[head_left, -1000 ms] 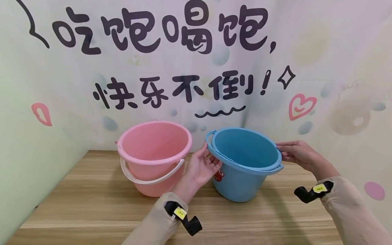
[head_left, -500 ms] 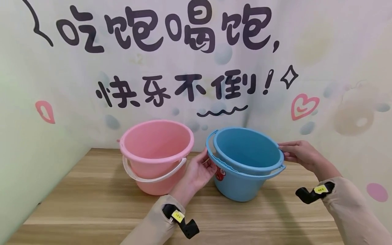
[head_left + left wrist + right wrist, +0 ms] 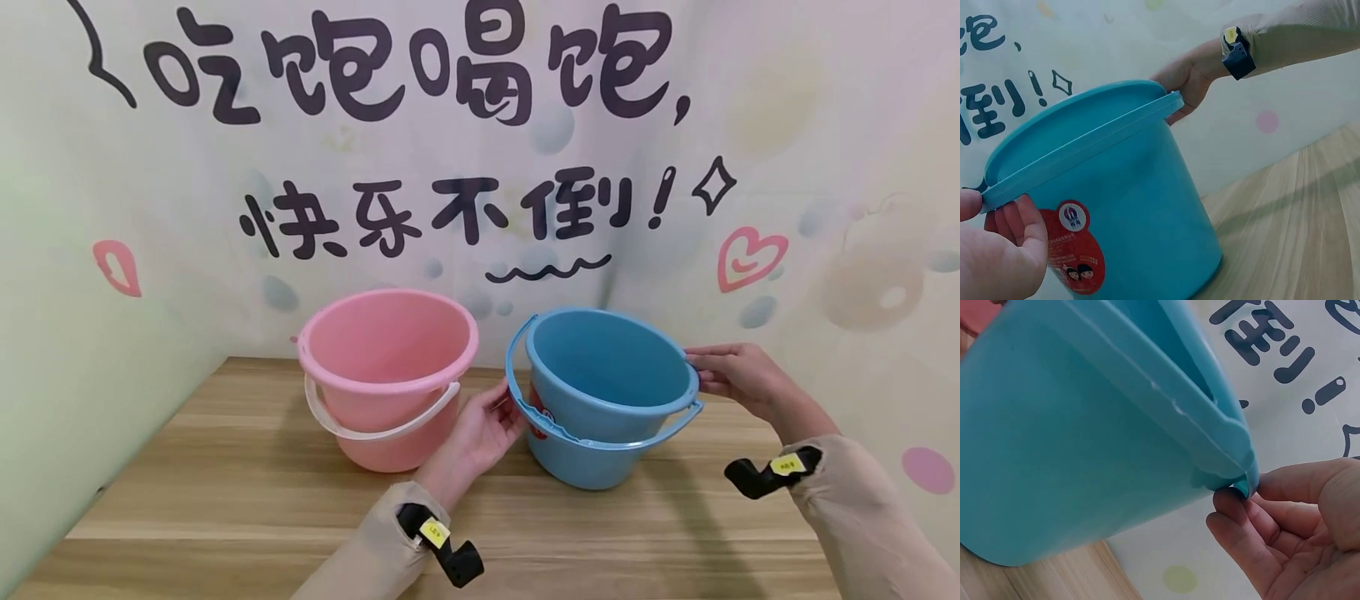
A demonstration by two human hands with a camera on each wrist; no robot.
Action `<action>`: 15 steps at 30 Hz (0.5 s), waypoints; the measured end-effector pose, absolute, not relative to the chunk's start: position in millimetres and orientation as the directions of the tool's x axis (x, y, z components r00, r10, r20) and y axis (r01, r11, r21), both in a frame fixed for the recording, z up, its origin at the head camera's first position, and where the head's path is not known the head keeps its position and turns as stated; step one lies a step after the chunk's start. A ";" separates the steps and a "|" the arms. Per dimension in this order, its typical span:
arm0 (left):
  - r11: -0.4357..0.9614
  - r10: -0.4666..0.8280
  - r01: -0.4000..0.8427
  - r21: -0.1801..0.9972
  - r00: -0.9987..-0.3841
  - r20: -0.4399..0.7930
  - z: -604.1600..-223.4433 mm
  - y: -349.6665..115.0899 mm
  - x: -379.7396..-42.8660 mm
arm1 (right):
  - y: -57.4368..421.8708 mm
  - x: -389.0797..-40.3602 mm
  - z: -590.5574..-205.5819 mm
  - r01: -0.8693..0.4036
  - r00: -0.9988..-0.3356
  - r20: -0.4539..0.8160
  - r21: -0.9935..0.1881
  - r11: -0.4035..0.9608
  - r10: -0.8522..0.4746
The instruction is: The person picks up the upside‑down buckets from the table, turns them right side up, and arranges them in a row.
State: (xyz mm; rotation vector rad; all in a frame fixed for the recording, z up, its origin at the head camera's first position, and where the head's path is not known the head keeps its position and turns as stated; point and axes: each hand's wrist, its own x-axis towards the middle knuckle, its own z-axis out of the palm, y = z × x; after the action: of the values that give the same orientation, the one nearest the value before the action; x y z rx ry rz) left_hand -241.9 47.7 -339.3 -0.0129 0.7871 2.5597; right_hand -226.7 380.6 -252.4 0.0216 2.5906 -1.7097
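A blue bucket [image 3: 585, 454] stands on the wooden table, leaning a little to the right in the head view. Its blue handle [image 3: 592, 442] hangs forward and down across the front. At the left part of that handle is my left hand [image 3: 480, 433]; in the left wrist view its thumb lies above and the curled fingers [image 3: 1019, 222] below, gripping the handle. My right hand [image 3: 738, 379] pinches the rim at the far right, by the handle's hinge, clear in the right wrist view. A red label [image 3: 1075, 250] shows on the bucket's side. The bucket's inside bottom is hidden.
Left of the blue bucket stands a pink bucket [image 3: 397, 446] with a white handle [image 3: 397, 429] hanging in front. My left forearm passes near its right side. Behind is a printed wall cloth [image 3: 465, 150]; the table [image 3: 247, 517] extends in front.
The blue handle has swung down from the rim to lower on the bucket's front. My left hand has come slightly down and left with it. The right hand stays at the rim.
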 end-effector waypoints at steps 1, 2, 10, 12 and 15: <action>-0.729 0.421 -0.425 0.536 -0.896 -0.139 -341.1 48.0 -242.2 | 380.8 -226.5 -252.3 0.037 -0.999 -0.042 -0.924 0.382 -0.005; -0.725 0.421 -0.423 0.543 -0.897 -0.138 -343.2 48.3 -242.7 | 381.0 -226.5 -252.4 0.039 -0.999 -0.043 -0.927 0.373 -0.002; -0.691 0.404 -0.415 0.592 -0.901 -0.160 -356.2 51.6 -245.7 | 381.4 -226.2 -251.9 0.025 -0.999 -0.033 -0.944 0.328 -0.019; -0.685 0.397 -0.412 0.600 -0.902 -0.167 -359.2 52.5 -246.6 | 381.3 -226.6 -251.8 0.024 -0.999 -0.033 -0.949 0.314 -0.022; -0.688 0.388 -0.410 0.599 -0.905 -0.174 -362.6 54.3 -247.8 | 381.4 -227.1 -252.2 0.023 -0.999 -0.031 -0.952 0.304 -0.023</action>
State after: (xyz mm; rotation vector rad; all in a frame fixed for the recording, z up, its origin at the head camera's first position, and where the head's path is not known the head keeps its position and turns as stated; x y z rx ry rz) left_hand -247.8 54.3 -362.6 -0.0464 0.9135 2.5447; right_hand -227.1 381.4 -252.2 0.0004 2.5052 -1.8308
